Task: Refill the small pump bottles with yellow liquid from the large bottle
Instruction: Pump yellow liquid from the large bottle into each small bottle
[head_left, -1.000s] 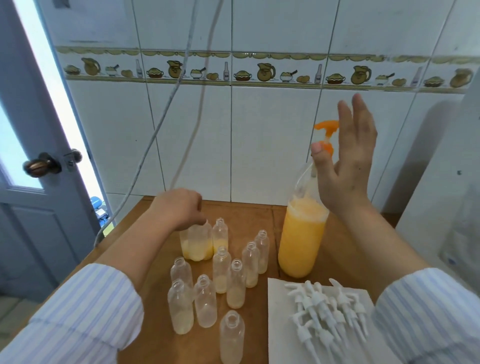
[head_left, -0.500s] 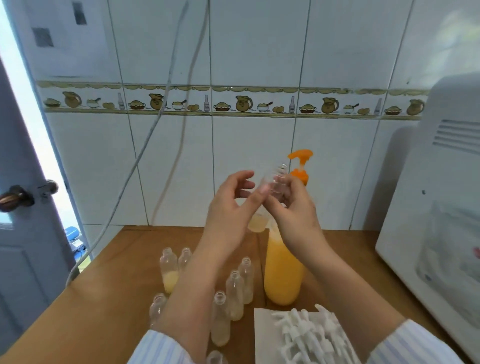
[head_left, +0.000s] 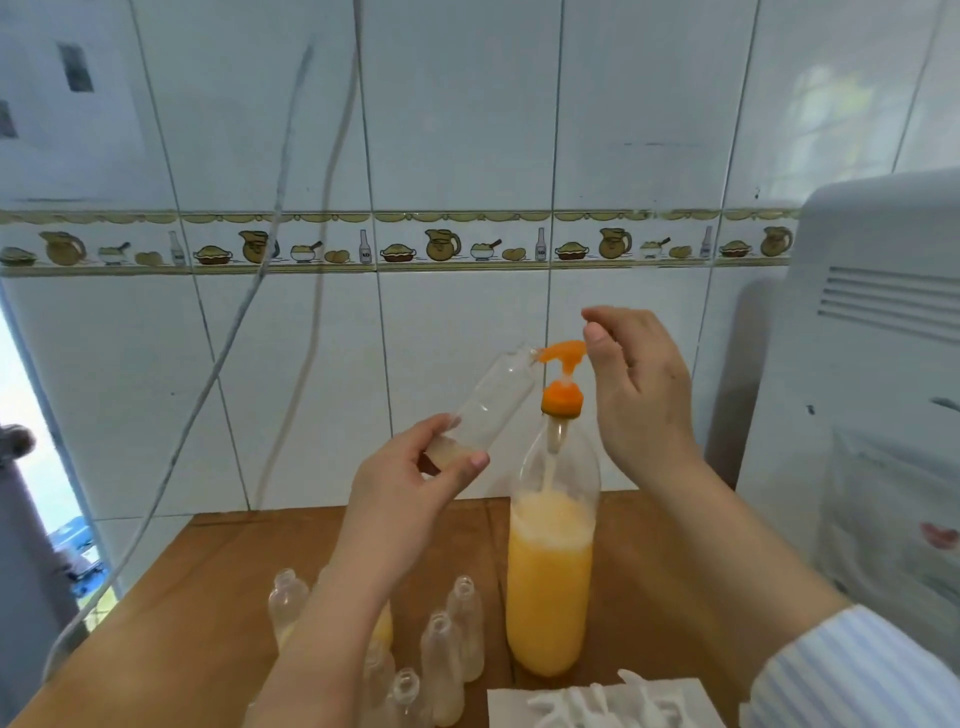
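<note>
Since half a second ago the two hands are separating: they were bunched together around the small bottle near the pump, and now the right hand (head_left: 636, 387) is lifting to the orange pump head (head_left: 563, 353) while the left hand (head_left: 415, 480) is dropping lower and tilting the small bottle (head_left: 485, 405). The left fingers (head_left: 470, 460) are curling round the base end of that bottle, thumb on the near side, gripping it so the open mouth is slanting up, right at the spout tip just beyond the fingertips, presumably so the liquid is landing inside rather than on the table. A thin pale residue is sitting at the gripped end; otherwise it is looking nearly empty. The right fingers (head_left: 602, 314) are loosely bent, thumb tip touching the back of the pump head, index arching above it, not wrapping it; likely getting ready to press down. The large bottle (head_left: 550, 582) is standing upright on the wooden table (head_left: 234, 556) below the right palm, more than half full of yellow liquid, unsupported by either hand. Under the left wrist the other small bottles (head_left: 457, 639) are waiting uncapped, and white pump tops (head_left: 613, 701) are lying on a paper towel (head_left: 509, 706) near the right forearm. No stream visible yet.
</note>
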